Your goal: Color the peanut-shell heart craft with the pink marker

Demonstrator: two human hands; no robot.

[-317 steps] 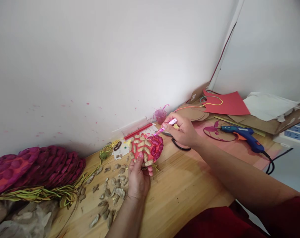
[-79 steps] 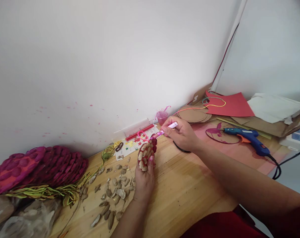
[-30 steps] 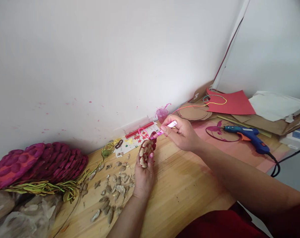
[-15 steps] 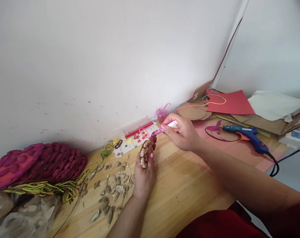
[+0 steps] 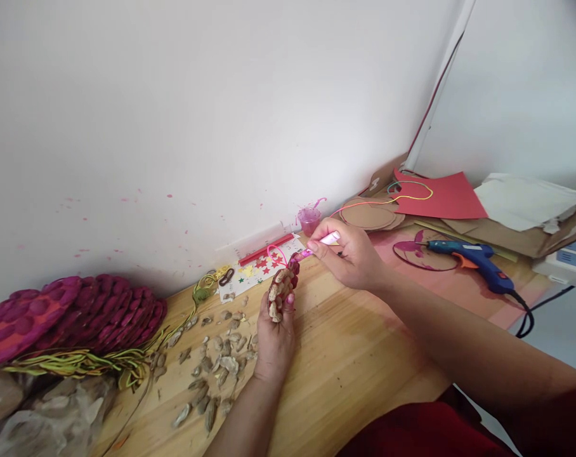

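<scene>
My left hand grips a round disc covered with peanut shells, held tilted above the table. Part of the disc's upper right edge is coloured dark magenta, while the lower shells are bare tan. A pink string loop shows just behind it. My right hand pinches a white-handled paintbrush; its pink-stained tip touches the magenta part of the disc. Behind my right hand, a clear cup of pink paint stands against the wall.
Loose peanut shells lie scattered left of my arm. Magenta shell-covered discs are stacked at far left over yellow-green yarn. A blue glue gun, red paper and cardboard discs lie to the right.
The brush tip stays at the disc's upper right edge with barely any shift. My left hand holds the disc in nearly the same pose.
</scene>
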